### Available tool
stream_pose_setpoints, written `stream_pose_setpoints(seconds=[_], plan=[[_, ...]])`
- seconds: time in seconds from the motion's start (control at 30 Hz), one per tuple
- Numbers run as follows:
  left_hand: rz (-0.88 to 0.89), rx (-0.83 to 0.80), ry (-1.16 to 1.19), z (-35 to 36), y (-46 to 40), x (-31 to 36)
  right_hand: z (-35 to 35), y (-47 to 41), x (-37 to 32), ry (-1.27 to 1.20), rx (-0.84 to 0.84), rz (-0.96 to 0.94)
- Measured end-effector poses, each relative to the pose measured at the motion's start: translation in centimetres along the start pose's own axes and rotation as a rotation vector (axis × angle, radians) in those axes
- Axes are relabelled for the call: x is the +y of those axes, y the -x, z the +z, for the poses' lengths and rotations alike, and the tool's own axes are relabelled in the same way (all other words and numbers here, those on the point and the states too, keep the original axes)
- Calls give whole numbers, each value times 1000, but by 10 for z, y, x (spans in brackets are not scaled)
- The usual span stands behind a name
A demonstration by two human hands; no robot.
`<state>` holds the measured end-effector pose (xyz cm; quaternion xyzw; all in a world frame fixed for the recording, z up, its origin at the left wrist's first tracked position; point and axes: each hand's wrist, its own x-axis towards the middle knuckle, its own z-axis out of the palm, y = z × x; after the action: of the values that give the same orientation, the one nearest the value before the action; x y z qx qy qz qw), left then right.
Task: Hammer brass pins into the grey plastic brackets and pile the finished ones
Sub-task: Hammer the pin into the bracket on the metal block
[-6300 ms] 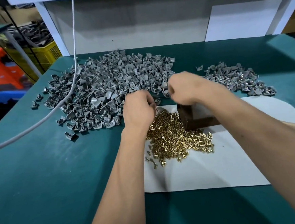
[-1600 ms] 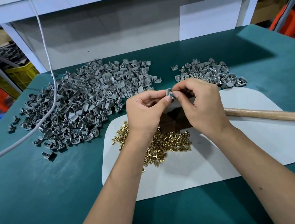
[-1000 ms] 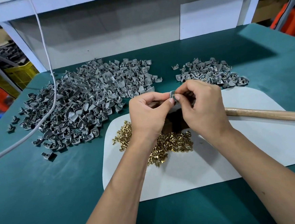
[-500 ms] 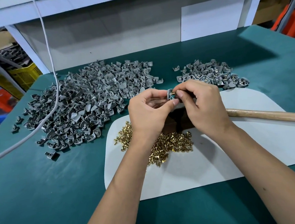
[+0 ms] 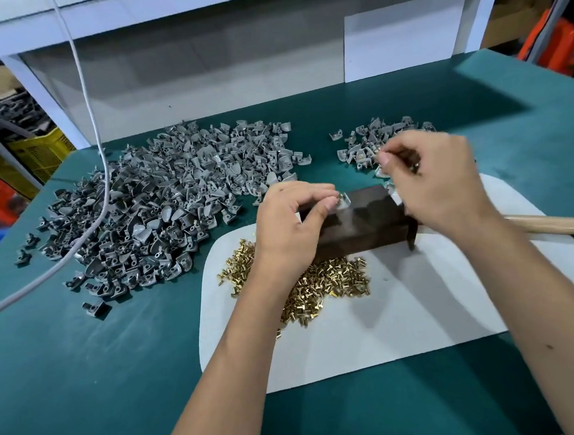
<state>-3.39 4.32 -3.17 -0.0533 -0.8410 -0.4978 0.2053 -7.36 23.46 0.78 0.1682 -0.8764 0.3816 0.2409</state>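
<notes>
**Two hands at the dark block, one bracket pinned under the left fingertips**

Two hands work over a dark block [image 5: 361, 223] that stands on a white mat [image 5: 406, 314]. The left hand [image 5: 290, 227] pinches a grey bracket [image 5: 343, 202] between thumb and forefinger and holds it on the block's top near its left end; a brass pin [image 5: 339, 197] shows at the bracket, right at the fingertips. The right hand [image 5: 437, 178] is raised just past the block's right end, its fingers curled with the thumb and forefinger brought together; a glint of brass shows among the curled fingers, but the hand is blurred and what it holds cannot be told for sure.

Just below the left wrist, on the mat, lies a heap of loose brass pins [image 5: 321, 283]. A wooden handle [image 5: 561, 225] runs out from under the right wrist toward the right edge of the view, lying on the mat.

Beyond the right hand, partly hidden by it, sits a small pile of brackets [image 5: 372, 138] on the green table [image 5: 84, 370]. Beyond and to the left of the left hand spreads a much larger pile of grey brackets [image 5: 161, 206], with a few strays at its near and left edges. A white cable [image 5: 96, 146] hangs down across that pile and trails off to the left. Past the table's far left corner stands a yellow crate [image 5: 38, 156].
</notes>
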Motion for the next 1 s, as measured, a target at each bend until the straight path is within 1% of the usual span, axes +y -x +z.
stream_pose_setpoints(seconds=[0.07,0.13,0.17,0.23,0.27,0.3,0.4,0.53,0.67,0.77,0.83,0.9,1.0], plan=[[-20,-55,-98,1,-1,-2,-16,-8,17,186,-124,141],[-67,-88,-96,1,-2,-3,-32,-12,36,402,-346,250],[-76,-94,-89,1,-2,-2,-39,-12,43,482,-477,272],[-80,-100,-81,-1,-1,-3,-48,-10,50,543,-691,279],[-79,-103,-76,-1,-1,-3,-50,-8,51,536,-743,268],[-78,-106,-73,-2,-1,-3,-49,-6,52,523,-760,242],[-72,-90,-74,-2,1,-4,-42,0,54,503,-714,171],[-71,-75,-45,-4,0,-4,-44,1,59,491,-659,197],[-72,-74,-42,-1,1,-1,-52,-8,46,276,-459,227],[-72,-81,-37,1,1,1,-50,-10,24,138,-363,120],[-80,-93,-49,2,1,3,-44,-6,7,80,-349,33],[-88,-113,-83,3,2,5,-35,-1,-6,69,-386,-20],[-98,-123,-111,2,2,6,-25,2,-16,172,-482,-52]])
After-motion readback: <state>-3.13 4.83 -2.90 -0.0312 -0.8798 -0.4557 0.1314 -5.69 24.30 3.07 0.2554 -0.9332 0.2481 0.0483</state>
